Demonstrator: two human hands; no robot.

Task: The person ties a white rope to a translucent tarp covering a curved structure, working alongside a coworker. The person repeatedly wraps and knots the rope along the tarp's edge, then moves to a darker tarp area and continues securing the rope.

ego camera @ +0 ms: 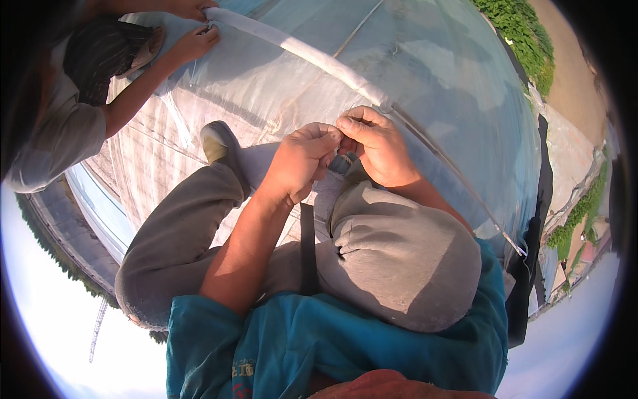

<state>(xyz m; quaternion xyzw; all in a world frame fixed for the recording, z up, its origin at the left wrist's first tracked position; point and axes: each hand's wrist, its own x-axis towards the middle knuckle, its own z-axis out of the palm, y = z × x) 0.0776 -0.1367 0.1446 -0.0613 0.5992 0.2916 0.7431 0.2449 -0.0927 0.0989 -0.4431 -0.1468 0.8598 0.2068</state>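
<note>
My left hand [310,152] and my right hand [373,142] meet fingertip to fingertip above my bent knees. Both pinch something small and thin, perhaps a wire or string; the fingers mostly hide it. Just beyond my right hand, a long tube wrapped in whitish plastic film [299,46] lies diagonally across a sheet of translucent film [438,75]. A bare metal pipe [448,158] continues from its near end, down to the right. At the tube's far end, a co-worker's hand [192,9] touches it, and the other hand [197,42] is raised close below.
The co-worker's body [75,114] is at the upper left. A thin rope [359,31] crosses the film. White strands [177,117] lie left of my shoe [219,142]. A dark strip [541,179] edges the film at right, with green plants [528,40] and ground beyond.
</note>
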